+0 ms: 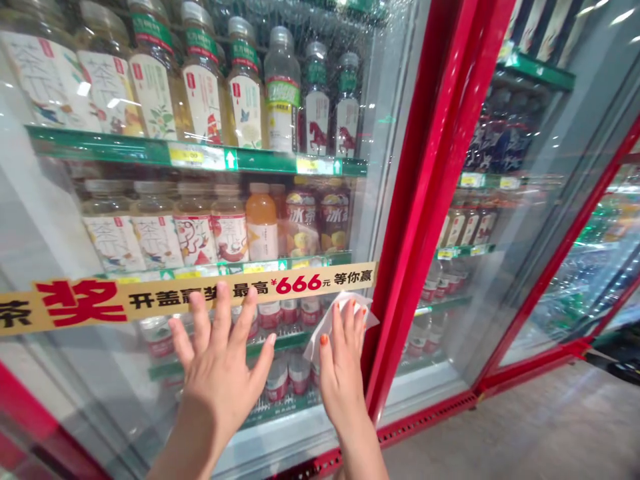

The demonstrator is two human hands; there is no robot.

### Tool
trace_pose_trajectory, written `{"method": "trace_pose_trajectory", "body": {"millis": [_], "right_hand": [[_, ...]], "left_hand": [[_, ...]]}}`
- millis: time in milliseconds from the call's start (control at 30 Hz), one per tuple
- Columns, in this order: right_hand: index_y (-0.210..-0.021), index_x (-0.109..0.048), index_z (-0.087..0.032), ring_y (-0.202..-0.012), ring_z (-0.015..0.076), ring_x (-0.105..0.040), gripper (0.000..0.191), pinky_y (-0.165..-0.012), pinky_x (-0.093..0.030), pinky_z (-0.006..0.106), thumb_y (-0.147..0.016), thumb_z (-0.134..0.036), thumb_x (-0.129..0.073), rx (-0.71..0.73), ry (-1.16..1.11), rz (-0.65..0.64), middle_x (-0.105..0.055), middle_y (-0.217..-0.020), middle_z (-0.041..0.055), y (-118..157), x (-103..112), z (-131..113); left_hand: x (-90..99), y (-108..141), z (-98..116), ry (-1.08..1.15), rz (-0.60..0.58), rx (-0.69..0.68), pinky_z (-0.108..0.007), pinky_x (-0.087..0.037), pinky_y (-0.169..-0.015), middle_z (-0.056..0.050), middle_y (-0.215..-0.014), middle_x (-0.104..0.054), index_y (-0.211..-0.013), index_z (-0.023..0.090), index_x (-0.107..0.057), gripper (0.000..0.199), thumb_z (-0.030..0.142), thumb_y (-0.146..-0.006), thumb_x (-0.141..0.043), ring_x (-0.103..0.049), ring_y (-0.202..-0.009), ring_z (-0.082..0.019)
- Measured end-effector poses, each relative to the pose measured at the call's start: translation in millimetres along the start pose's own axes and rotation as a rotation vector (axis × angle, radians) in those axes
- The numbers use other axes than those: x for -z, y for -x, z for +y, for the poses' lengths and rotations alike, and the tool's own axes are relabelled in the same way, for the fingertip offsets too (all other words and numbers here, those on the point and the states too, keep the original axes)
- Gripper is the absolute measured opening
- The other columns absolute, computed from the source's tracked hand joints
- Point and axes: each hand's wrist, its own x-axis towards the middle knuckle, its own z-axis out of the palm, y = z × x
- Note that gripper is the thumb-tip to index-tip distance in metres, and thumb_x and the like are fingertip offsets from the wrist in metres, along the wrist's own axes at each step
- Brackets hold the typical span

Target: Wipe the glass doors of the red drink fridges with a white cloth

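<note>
a crumpled white wipe is pressed against the glass door of our drinks cooler, right of the frame's centre and low down, just beside the red door frame. our right hand is the nearer, holding it to the glass under closed, upward-pointing fingers. our left hand lies open on the glass to its left, fingers spread, holding nothing. both forearms rise from the bottom edge. a yellow banner runs just above the hands, and bottled tea stands behind the glass at upper left.
</note>
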Motion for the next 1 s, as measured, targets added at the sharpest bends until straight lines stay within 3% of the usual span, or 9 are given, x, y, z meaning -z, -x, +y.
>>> {"method": "trace_pose_trajectory", "body": {"millis": [133, 267, 333, 400, 567, 667, 767, 867, 1000], "right_hand": [[-0.18, 0.003, -0.034, -0.174, 0.0414, 0.013, 0.08, -0.132, -0.025, 0.084, -0.114, -0.033, -0.043, 0.118, 0.064, 0.015, -0.003, -0.189, 0.0059, -48.1, 0.1, -24.1], [-0.18, -0.002, -0.036, -0.174, 0.0386, 0.012, 0.085, -0.133, -0.028, 0.081, -0.11, -0.027, -0.049, 0.237, 0.107, -0.069, -0.013, -0.189, 0.0038, 5.1, -24.4, -12.9], [-0.18, -0.004, -0.035, -0.175, 0.0359, 0.006, 0.083, -0.133, -0.035, 0.077, -0.11, -0.023, -0.047, 0.192, 0.087, -0.061, -0.015, -0.188, 0.0059, 35.4, -28.2, 0.2], [-0.181, -0.005, -0.032, -0.175, 0.0362, 0.002, 0.079, -0.13, -0.041, 0.074, -0.112, -0.025, -0.044, 0.089, 0.044, -0.049, -0.013, -0.188, 0.0095, 40.7, -21.8, 4.3], [-0.179, 0.006, -0.034, -0.174, 0.0407, 0.008, 0.079, -0.13, -0.031, 0.083, -0.115, -0.033, -0.04, 0.098, -0.046, -0.055, -0.009, -0.189, 0.0078, -31.4, -0.2, -36.7], [-0.179, 0.004, -0.036, -0.174, 0.0395, 0.008, 0.081, -0.133, -0.025, 0.083, -0.113, -0.032, -0.043, 0.19, -0.056, -0.091, -0.014, -0.188, 0.0036, -38.7, -4.1, -51.4], [-0.18, -0.008, -0.039, -0.175, 0.0344, 0.001, 0.079, -0.136, -0.031, 0.075, -0.112, -0.026, -0.047, 0.302, -0.069, -0.168, -0.025, -0.185, -0.0004, 2.4, -12.3, -35.6], [-0.18, -0.011, -0.034, -0.175, 0.034, -0.004, 0.079, -0.134, -0.037, 0.071, -0.112, -0.021, -0.046, 0.207, -0.099, -0.096, -0.019, -0.187, 0.0053, 26.9, -11.5, -8.3], [-0.18, -0.001, -0.036, -0.175, 0.0372, 0.001, 0.082, -0.133, -0.029, 0.08, -0.112, -0.02, -0.043, 0.108, -0.095, 0.034, -0.003, -0.189, 0.0055, -21.1, -2.3, -6.1]], "left_hand": [[1.7, 0.8, 1.4, -0.009, -0.007, 0.007, -0.085, -0.007, -0.134, -0.003, -0.19, -0.002, -0.179, 0.045, -0.006, 0.1, 0.038, -0.102, -0.068, 0.002, -0.175, -0.044], [0.4, 1.9, -0.3, -0.009, -0.005, 0.008, -0.085, -0.008, -0.134, -0.002, -0.19, -0.004, -0.179, 0.047, -0.007, 0.099, 0.037, -0.102, -0.068, 0.001, -0.175, -0.044], [-0.5, 1.9, -0.3, -0.004, 0.007, 0.007, -0.085, -0.007, -0.134, -0.001, -0.19, -0.006, -0.179, 0.048, -0.008, 0.098, 0.036, -0.102, -0.068, 0.0, -0.175, -0.043], [-0.9, 1.7, 0.0, 0.003, 0.001, 0.005, -0.085, -0.007, -0.134, -0.001, -0.19, -0.006, -0.179, 0.048, -0.008, 0.097, 0.037, -0.102, -0.067, 0.001, -0.175, -0.043], [1.3, 3.0, -4.5, 0.018, -0.038, 0.01, -0.083, -0.004, -0.134, -0.004, -0.19, -0.004, -0.179, 0.046, -0.007, 0.101, 0.041, -0.1, -0.07, 0.001, -0.175, -0.045], [3.5, 4.0, -9.5, 0.048, -0.094, 0.008, -0.08, -0.001, -0.135, -0.004, -0.19, -0.002, -0.178, 0.047, -0.009, 0.105, 0.046, -0.097, -0.075, 0.001, -0.175, -0.047], [6.1, 3.9, -10.9, 0.085, -0.113, 0.005, -0.08, 0.001, -0.135, -0.003, -0.19, -0.004, -0.178, 0.047, -0.012, 0.104, 0.051, -0.096, -0.076, 0.001, -0.175, -0.046], [8.2, 3.5, -8.5, 0.101, -0.111, 0.01, -0.079, 0.002, -0.136, -0.002, -0.19, -0.007, -0.178, 0.046, -0.013, 0.105, 0.053, -0.095, -0.078, 0.001, -0.175, -0.045], [9.1, 3.4, -5.3, 0.09, -0.091, 0.009, -0.078, 0.002, -0.137, -0.002, -0.19, -0.005, -0.179, 0.046, -0.013, 0.106, 0.05, -0.095, -0.079, 0.0, -0.175, -0.045]]}}
